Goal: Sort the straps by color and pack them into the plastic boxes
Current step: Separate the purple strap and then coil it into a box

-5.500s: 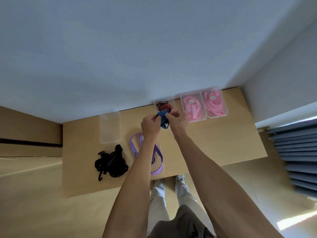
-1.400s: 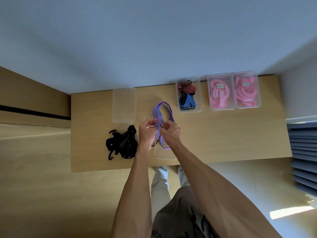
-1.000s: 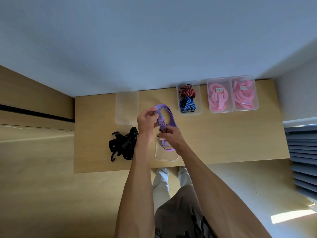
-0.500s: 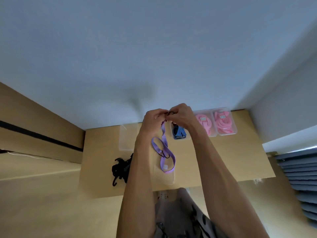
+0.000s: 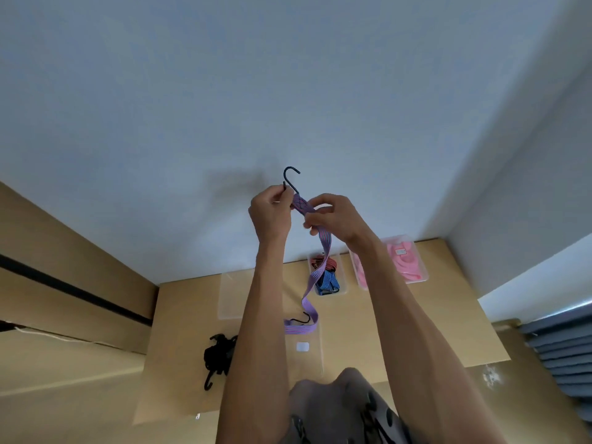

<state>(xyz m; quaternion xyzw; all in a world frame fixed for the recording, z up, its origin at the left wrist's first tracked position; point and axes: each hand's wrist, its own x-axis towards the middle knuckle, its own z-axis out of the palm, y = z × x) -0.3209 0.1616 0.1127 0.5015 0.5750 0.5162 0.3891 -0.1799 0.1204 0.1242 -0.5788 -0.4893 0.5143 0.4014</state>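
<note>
Both hands are raised high above the wooden table. My left hand pinches the black hook at the top end of a purple striped strap. My right hand pinches the strap just below that hook. The strap hangs down and its lower end, with a second black hook, lies on a clear plastic box near the table's front. A clear box at the back holds a red strap and a blue strap. Two boxes to its right hold pink straps.
An empty clear box stands at the back left of the table. A heap of black straps with hooks lies front left, partly behind my left forearm. A white wall rises behind the table. My knee shows below the front edge.
Both hands have lifted the purple strap from the table to well above it. The strap has unfolded from a loop into one long hanging length.
</note>
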